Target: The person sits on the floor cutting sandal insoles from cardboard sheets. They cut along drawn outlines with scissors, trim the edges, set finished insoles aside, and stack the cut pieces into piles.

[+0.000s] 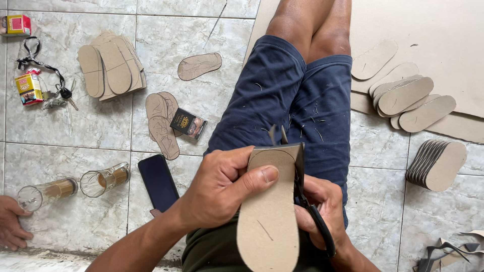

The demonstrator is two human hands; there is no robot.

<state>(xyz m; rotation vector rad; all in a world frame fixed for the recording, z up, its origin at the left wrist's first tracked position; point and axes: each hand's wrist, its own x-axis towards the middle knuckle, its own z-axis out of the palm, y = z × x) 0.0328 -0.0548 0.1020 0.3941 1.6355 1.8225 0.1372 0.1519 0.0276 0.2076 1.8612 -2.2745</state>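
Observation:
My left hand (222, 186) grips a sole-shaped piece of brown cardboard (269, 221) over my lap, thumb pressed on its face. My right hand (320, 214) holds black-handled scissors (302, 191). Their blades run along the cardboard's right edge and poke out above its top end. I sit on a tiled floor in dark blue shorts (292, 95), which are flecked with cardboard shreds.
Cut soles lie in piles at upper left (111, 65), right (408, 98) and as a stack on edge (438, 163). A large cardboard sheet (443, 40) is top right. A phone (158, 182), two glasses (103, 180), small boxes, keys and another person's hand (11, 221) are at left.

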